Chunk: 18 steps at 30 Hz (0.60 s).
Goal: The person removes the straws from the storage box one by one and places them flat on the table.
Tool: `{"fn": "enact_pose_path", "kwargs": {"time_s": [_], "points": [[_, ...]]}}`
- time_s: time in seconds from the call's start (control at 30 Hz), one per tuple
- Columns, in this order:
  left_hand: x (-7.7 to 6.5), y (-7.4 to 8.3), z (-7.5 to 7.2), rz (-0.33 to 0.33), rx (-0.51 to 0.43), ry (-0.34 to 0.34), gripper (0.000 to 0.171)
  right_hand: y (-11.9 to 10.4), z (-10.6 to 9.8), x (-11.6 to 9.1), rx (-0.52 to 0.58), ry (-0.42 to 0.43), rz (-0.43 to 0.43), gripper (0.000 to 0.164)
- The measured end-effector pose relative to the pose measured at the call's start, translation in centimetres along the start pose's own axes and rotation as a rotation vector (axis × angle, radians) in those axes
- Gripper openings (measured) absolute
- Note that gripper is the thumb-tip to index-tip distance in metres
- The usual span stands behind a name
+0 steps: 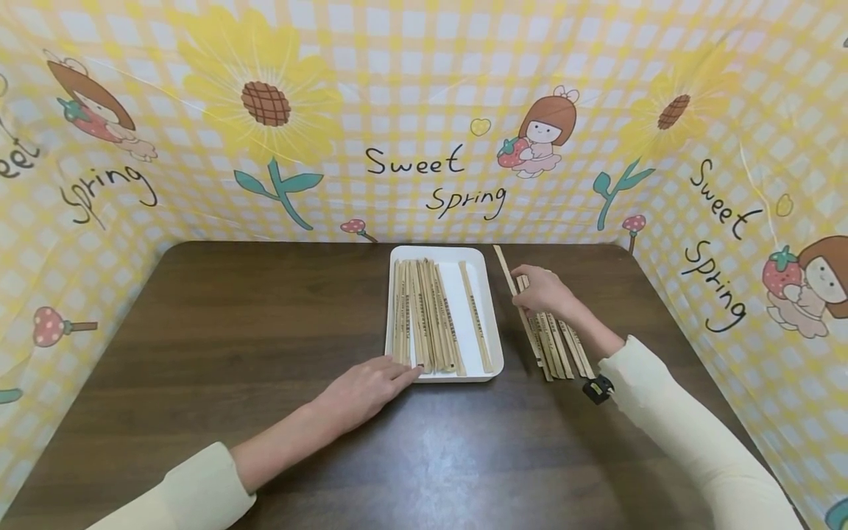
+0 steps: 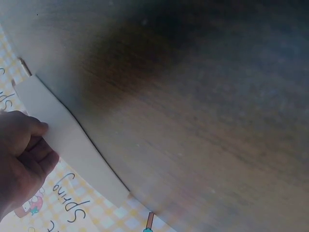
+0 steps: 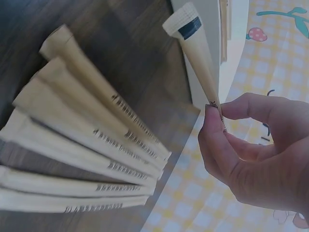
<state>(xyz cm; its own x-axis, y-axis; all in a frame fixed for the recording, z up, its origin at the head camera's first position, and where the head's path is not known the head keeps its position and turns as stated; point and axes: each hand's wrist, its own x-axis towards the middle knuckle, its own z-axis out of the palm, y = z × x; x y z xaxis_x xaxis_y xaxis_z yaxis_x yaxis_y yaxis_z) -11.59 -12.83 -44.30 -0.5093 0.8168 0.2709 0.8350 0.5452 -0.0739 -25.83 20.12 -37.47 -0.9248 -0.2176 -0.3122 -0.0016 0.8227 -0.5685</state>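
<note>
My right hand [image 1: 545,289] pinches one paper-wrapped pair of chopsticks [image 3: 200,63] between thumb and fingertips, tilted up beside the tray's right side. Under and beside that hand, several more wrapped chopsticks [image 3: 91,106] lie fanned out on the table, dark print along their sleeves. My left hand [image 1: 361,390] grips the white tray [image 1: 493,368] at its near left corner, thumb along the near wall in the left wrist view. Inside the tray, a bunch of wrapped chopsticks [image 1: 427,316] lies lengthwise on the left, and a single packet [image 1: 475,316] lies apart on the right.
The dark wooden table [image 1: 218,353] extends to the left and in front of the tray. A yellow checked cloth [image 1: 411,88] with printed flowers and figures stands as a wall behind and at both sides. A black strap device [image 1: 598,390] sits on the right wrist.
</note>
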Motion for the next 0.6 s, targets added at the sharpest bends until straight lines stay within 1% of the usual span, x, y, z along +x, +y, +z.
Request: {"fn": "enact_pose_path", "kwargs": {"time_s": [0.1, 0.33, 0.47, 0.6], "points": [[0.0, 0.0, 0.0, -0.001, 0.001, -0.002, 0.042, 0.6, -0.3, -0.1, -0.026, 0.013, 0.018, 0.062], [0.0, 0.0, 0.1, -0.002, -0.009, -0.001, 0.043, 2.6, -1.1, -0.4, -0.086, 0.032, 0.027, 0.064], [-0.1, 0.0, 0.1, 0.0, -0.013, 0.002, 0.043, 4.1, -1.7, -0.6, -0.1, 0.036, 0.051, 0.063], [0.0, 0.0, 0.1, 0.002, -0.002, -0.001, 0.044, 5.6, -2.1, -0.7, -0.087, 0.027, 0.056, 0.063]]}}
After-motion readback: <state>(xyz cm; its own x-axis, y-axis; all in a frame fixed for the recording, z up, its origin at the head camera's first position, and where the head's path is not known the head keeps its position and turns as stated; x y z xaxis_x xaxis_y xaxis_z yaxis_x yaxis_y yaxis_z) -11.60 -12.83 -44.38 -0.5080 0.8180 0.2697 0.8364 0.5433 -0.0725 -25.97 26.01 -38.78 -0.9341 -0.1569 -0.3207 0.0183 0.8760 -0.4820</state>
